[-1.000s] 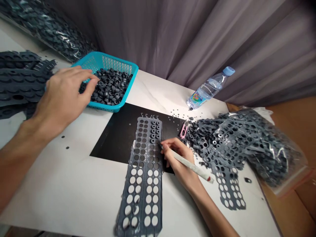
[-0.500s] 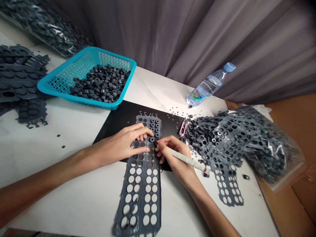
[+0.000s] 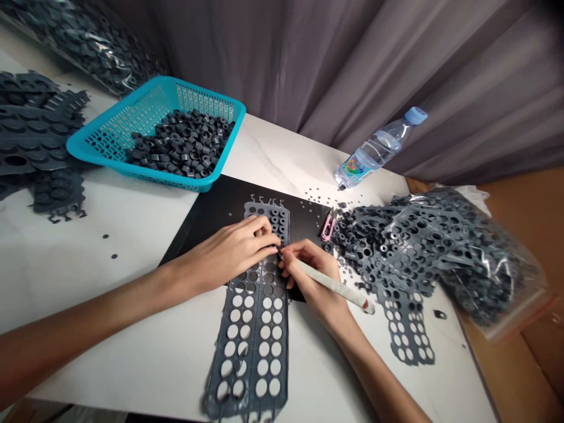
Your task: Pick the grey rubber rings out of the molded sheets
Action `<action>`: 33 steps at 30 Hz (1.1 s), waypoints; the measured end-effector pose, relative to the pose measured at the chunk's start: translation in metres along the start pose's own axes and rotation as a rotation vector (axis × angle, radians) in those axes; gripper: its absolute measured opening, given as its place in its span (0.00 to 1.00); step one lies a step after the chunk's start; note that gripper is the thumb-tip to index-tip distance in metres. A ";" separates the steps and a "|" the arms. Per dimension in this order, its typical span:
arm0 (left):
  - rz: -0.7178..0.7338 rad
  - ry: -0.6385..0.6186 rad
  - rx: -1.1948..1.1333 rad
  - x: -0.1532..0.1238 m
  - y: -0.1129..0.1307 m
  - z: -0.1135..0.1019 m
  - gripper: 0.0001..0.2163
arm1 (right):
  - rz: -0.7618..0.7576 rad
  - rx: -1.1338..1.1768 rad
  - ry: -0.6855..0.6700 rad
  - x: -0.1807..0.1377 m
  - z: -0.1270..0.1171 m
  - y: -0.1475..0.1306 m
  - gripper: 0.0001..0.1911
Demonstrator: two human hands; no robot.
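Note:
A dark grey rubber sheet [image 3: 253, 346] with rows of round holes lies lengthwise before me, its far part over a black mat [image 3: 198, 223]. Small thick rings [image 3: 278, 222] sit in its far right rows. My left hand [image 3: 238, 247] rests across the sheet, thumb and forefinger pinched together; what is between their tips is hidden. My right hand [image 3: 315, 273] is closed around a pen-like tool with a whitish wrapped handle [image 3: 337, 286]. The tool's dark tip meets my left fingertips at the sheet's right side.
A blue basket [image 3: 132, 166] of loose rings stands at back left, beside stacked rubber sheets [image 3: 35, 138]. Pink thread snips [image 3: 328, 226] lie right of the mat. A water bottle [image 3: 379, 147] stands behind a pile of punched sheets [image 3: 396, 235] and a clear bag [image 3: 493, 282].
My left thumb has moved up to the forefinger, closing over the spot where a ring showed. The right hand and tool have hardly moved. The view has shifted slightly.

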State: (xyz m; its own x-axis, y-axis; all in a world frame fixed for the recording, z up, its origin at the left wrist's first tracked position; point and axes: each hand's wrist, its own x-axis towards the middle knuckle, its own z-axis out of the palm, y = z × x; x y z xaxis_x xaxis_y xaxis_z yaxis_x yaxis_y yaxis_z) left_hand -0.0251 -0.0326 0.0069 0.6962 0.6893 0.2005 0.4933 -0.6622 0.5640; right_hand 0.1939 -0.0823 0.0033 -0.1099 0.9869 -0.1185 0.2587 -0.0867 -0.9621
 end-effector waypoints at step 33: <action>-0.585 -0.002 -1.332 -0.004 0.016 -0.026 0.12 | 0.018 0.043 0.128 0.002 -0.007 0.001 0.14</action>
State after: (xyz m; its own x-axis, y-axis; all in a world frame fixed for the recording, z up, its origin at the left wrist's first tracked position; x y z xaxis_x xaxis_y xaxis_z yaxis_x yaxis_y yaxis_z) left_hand -0.0336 -0.0384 0.0355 0.5707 0.7585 -0.3146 -0.1382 0.4664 0.8737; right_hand 0.2008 -0.0794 0.0034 0.0185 0.9942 -0.1060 0.2178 -0.1075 -0.9701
